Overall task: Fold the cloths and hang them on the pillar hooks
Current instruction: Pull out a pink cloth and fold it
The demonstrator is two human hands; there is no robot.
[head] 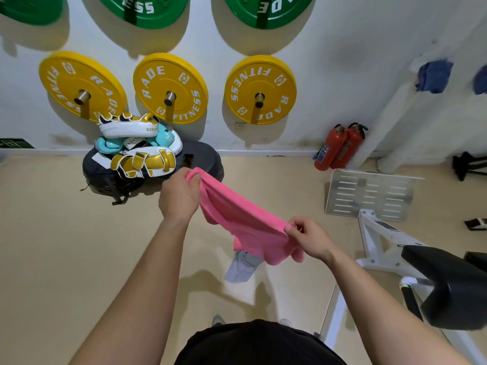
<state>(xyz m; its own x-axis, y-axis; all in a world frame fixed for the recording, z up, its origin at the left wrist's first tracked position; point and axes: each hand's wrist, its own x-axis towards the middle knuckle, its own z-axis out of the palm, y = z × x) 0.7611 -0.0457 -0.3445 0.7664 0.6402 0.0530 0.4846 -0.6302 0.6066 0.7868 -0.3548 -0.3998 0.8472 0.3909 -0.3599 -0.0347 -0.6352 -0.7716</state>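
Note:
A pink cloth [242, 219] stretches in the air between my two hands, sagging and doubled over. My left hand [180, 194] pinches its far upper corner. My right hand [308, 237] grips the near lower edge, with a loose end hanging below. A pale grey cloth [241, 267] lies on the tan floor right under the pink one. On the white pillar [411, 106] at the right, a blue cloth [433, 76] hangs, and a second blue cloth [481, 80] shows at the frame's edge. The hooks themselves are hidden.
Yellow weight plates [170, 88] and green plates [143, 9] hang on the wall. A pile of boxing pads [139, 146] sits on a dark bag by the wall. Two red fire extinguishers [340, 146] stand beside the pillar. A white gym machine [374, 233] with a black seat [453, 285] stands at right.

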